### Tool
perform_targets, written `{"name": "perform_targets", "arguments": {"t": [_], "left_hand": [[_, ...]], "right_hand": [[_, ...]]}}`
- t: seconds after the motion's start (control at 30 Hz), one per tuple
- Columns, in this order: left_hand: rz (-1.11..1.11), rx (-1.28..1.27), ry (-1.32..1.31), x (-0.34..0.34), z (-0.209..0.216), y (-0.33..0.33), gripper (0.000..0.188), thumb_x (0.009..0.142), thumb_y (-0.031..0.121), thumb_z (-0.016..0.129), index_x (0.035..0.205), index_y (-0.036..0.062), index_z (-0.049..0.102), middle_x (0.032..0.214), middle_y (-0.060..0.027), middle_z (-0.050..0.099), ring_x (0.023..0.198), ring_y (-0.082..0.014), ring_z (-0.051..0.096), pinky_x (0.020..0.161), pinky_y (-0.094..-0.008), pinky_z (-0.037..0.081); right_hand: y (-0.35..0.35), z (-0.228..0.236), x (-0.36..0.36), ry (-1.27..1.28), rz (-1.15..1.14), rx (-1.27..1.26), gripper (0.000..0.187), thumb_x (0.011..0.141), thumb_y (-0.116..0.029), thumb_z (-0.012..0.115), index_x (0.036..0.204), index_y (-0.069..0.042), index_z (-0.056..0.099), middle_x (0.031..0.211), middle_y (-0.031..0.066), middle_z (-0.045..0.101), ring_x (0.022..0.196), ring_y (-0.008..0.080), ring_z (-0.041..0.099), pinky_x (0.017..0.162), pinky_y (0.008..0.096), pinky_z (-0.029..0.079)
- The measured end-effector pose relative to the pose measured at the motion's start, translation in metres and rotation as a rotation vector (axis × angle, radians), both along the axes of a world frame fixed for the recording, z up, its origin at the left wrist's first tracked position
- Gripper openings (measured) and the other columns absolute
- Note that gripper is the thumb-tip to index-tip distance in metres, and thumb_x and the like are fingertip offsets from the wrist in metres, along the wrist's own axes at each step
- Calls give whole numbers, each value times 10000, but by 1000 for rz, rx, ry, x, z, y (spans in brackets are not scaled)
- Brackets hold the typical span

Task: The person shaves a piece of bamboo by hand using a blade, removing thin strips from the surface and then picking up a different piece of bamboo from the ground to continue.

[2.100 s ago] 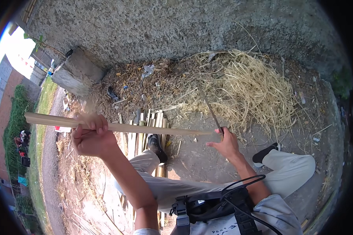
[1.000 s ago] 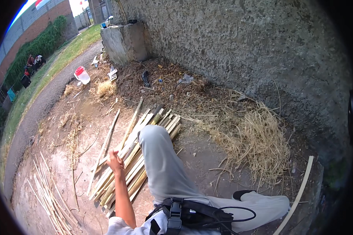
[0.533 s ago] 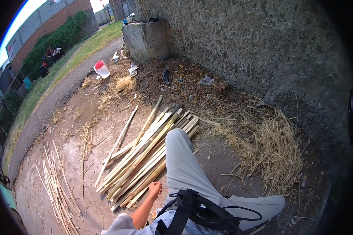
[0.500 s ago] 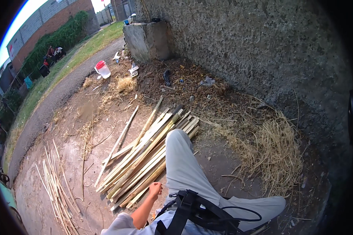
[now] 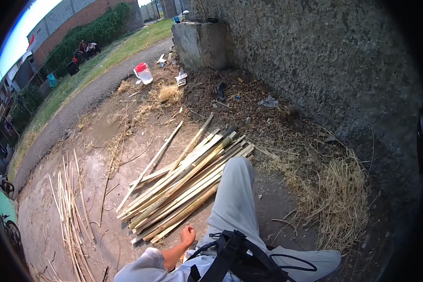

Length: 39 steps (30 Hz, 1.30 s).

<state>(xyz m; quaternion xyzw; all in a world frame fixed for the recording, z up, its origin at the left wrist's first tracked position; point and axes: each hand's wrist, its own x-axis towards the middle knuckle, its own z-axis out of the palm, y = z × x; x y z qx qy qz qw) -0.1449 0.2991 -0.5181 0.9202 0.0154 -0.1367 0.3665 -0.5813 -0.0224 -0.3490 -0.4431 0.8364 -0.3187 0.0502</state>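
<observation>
My left hand is curled closed, and nothing shows in it. It is beside my bent leg, just off the near right side of a pile of split bamboo strips, and apart from them. The strips lie on the ground in a thick, slanting stack, pale and yellowish with some darker edges. Two longer strips stick out at the stack's far left. My right hand is out of the picture.
Thin bamboo slivers lie scattered at the left. A heap of dry shavings sits right, below a rough wall. Farther off stand a red-lidded jug and a concrete block. People sit beyond the path.
The view has shifted, so the scene sits farther right in it. My left hand has drawn slightly away from the bamboo pile, still closed. The pile looks unchanged.
</observation>
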Motion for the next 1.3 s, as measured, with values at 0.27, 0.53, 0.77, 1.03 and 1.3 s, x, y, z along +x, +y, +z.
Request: {"name": "perform_targets", "arguments": {"t": [0.27, 0.53, 0.77, 1.03, 1.3], "left_hand": [[-44, 100, 95, -14, -14, 22, 199, 747, 180, 542, 849, 57, 660, 803, -161, 668, 799, -320, 651, 721, -409, 505], [-10, 190, 91, 0, -9, 18, 196, 757, 152, 519, 862, 56, 654, 841, -173, 665, 834, -341, 641, 756, -423, 502], [-18, 176, -135, 21, -16, 22, 169, 787, 142, 542, 905, 51, 620, 862, -178, 653, 836, -351, 623, 734, -449, 481], [-25, 244, 138, 25, 25, -4, 405, 867, 414, 498, 872, 57, 691, 852, -228, 651, 837, -391, 628, 779, -492, 468], [-441, 421, 237, 5, 9, -5, 399, 735, 375, 567, 975, 79, 686, 863, -221, 665, 853, -359, 647, 801, -460, 492]], "right_hand": [[-15, -1, 0, -71, 2, -9, 248, 804, -259, 648, 870, -24, 606, 687, 63, 583, 568, 175, 547, 528, 318, 444], [-22, 0, -11, -145, -23, -32, 262, 818, -253, 652, 914, -15, 600, 705, 58, 578, 574, 157, 534, 535, 301, 436], [-20, 10, -20, -218, -77, -78, 277, 830, -248, 655, 953, -7, 595, 721, 54, 575, 578, 142, 523, 541, 287, 430], [-20, 28, -32, -383, -163, -167, 296, 843, -242, 658, 998, 1, 589, 738, 49, 570, 583, 125, 510, 548, 270, 422], [-65, 98, -4, -834, -84, -399, 317, 857, -236, 661, 1042, 10, 583, 756, 44, 566, 589, 107, 497, 555, 254, 415]]}}
